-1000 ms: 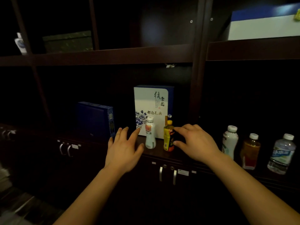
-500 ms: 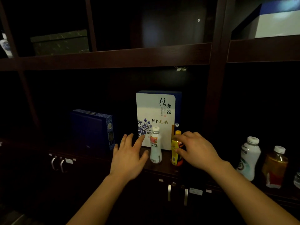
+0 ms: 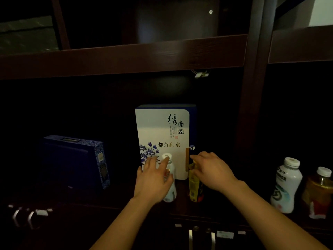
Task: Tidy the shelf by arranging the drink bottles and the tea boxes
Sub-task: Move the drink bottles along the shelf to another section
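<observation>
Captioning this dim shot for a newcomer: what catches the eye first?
The white tea box with blue flowers, upright at centre. Before it, the left hand touches a small white bottle and the right hand pinches the top of a yellow bottle. A larger white bottle and an amber bottle stand in the right compartment.

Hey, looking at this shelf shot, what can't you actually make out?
Head view only:
Cap of the yellow-labelled bottle: hidden by the right hand gripping its top.
Label of the small white bottle: mostly covered by the left hand, which is motion-blurred, so its grip is unclear.
Side of the amber drink bottle: cut off by the right edge.
Front of the dark blue box: too dark to read.
</observation>
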